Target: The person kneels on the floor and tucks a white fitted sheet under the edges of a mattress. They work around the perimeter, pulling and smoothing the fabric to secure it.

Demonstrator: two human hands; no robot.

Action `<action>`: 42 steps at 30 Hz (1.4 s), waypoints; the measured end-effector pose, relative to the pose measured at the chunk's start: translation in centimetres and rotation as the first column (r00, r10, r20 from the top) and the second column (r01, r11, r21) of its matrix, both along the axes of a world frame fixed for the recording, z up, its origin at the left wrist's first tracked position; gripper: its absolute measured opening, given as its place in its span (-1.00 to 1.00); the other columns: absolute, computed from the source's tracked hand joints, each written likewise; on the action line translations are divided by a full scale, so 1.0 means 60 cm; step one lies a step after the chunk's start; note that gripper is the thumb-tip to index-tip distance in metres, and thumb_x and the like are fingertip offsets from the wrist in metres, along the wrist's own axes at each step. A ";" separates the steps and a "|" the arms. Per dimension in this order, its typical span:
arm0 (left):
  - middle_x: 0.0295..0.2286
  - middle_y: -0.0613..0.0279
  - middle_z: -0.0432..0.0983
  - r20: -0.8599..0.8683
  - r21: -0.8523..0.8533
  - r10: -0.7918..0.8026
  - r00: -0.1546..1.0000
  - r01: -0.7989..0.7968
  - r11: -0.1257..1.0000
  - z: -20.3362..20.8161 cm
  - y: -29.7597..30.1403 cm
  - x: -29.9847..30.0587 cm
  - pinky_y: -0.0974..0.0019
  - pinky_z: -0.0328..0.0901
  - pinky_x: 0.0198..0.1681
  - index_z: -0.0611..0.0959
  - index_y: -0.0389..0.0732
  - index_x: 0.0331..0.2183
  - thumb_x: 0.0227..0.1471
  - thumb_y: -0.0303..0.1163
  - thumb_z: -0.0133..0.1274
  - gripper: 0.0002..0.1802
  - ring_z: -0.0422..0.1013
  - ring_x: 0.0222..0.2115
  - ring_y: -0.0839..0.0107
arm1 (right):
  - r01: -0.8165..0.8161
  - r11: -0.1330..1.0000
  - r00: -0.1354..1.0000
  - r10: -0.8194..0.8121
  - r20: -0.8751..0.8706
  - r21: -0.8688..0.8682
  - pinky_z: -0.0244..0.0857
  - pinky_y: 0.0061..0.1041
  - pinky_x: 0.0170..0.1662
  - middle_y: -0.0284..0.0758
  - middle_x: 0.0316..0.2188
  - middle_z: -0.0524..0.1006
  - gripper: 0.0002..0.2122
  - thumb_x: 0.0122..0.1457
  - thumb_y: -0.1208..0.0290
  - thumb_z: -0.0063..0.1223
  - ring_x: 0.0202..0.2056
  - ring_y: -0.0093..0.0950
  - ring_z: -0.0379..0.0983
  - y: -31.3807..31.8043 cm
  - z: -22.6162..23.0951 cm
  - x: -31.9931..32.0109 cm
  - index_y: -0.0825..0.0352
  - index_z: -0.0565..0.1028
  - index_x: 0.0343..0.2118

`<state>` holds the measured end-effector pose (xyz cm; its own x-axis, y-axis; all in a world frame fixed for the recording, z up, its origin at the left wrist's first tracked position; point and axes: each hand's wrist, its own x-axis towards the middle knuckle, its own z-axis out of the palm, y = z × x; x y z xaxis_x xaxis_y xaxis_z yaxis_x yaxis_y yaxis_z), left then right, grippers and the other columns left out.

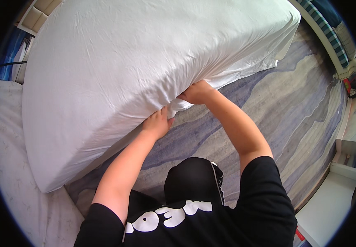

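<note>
A white sheet (137,61) covers a mattress that fills the upper left of the view. My left hand (157,122) presses flat against the sheet's lower edge at the mattress side, fingers tucked under the fabric. My right hand (196,92) grips a bunched fold of the same sheet just to the right, at the mattress edge. Both forearms reach up from the lower edge, out of short black sleeves.
A rug (277,107) with wavy blue and grey bands lies under me and to the right. A second pale mattress or pad (9,164) lies at the left. A striped cushion (326,29) and white furniture (338,193) stand along the right rim.
</note>
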<state>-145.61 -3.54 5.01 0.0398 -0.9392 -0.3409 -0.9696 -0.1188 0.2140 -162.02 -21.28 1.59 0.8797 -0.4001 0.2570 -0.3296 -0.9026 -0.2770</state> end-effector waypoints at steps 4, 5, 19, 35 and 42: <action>-0.14 -0.09 0.48 0.071 0.027 0.090 0.993 -0.092 0.995 0.002 -0.011 -0.020 0.02 0.32 -0.05 0.29 -0.28 0.09 0.11 -0.04 -0.02 -0.34 0.44 -0.13 0.00 | 0.149 0.948 0.928 -0.037 -0.370 0.281 -0.06 -0.28 0.30 -0.34 0.17 0.32 -0.48 0.11 0.14 0.04 0.26 -0.31 0.08 0.029 0.084 -0.014 0.15 0.35 0.15; -0.15 -0.09 0.48 0.062 0.031 0.094 0.994 -0.096 0.995 0.000 -0.012 -0.019 0.02 0.33 -0.06 0.31 -0.28 0.07 0.11 -0.04 -0.01 -0.36 0.45 -0.15 -0.01 | 0.233 0.906 0.860 -0.021 -0.510 0.354 -0.07 -0.29 0.30 -0.32 0.17 0.31 -0.47 0.10 0.16 0.06 0.26 -0.30 0.07 0.042 0.097 -0.018 0.19 0.34 0.16; -0.13 -0.12 0.46 -0.093 -0.019 0.093 0.991 -0.095 0.995 -0.029 -0.005 0.003 0.00 0.30 -0.03 0.29 -0.20 0.07 -0.03 -0.28 0.01 -0.40 0.40 -0.10 -0.05 | 0.115 0.988 0.928 -0.144 0.344 0.104 0.01 -0.19 0.26 -0.23 0.15 0.31 -0.44 -0.07 0.53 0.01 0.24 -0.25 0.14 0.245 -0.048 -0.010 0.32 0.34 0.11; -0.05 -0.24 0.39 -0.197 0.000 0.103 0.975 -0.105 0.995 -0.003 -0.001 0.002 0.05 0.21 0.08 0.29 -0.37 0.10 -0.12 -0.24 0.06 -0.25 0.32 -0.02 -0.10 | 0.359 0.907 0.832 -0.418 0.366 0.221 0.07 -0.15 0.22 0.01 0.09 0.31 -0.48 -0.05 0.52 0.06 0.17 -0.06 0.20 0.220 -0.037 -0.008 0.50 0.31 0.06; -0.09 -0.23 0.41 -0.170 -0.041 0.093 0.981 -0.101 0.994 -0.015 0.005 0.002 0.04 0.22 0.06 0.30 -0.35 0.08 -0.09 -0.22 0.07 -0.28 0.34 -0.05 -0.09 | 0.315 0.941 0.851 -0.337 0.404 0.122 0.09 -0.18 0.21 -0.17 0.04 0.39 -0.52 -0.01 0.49 0.04 0.09 -0.22 0.30 0.189 -0.010 -0.030 0.36 0.37 0.06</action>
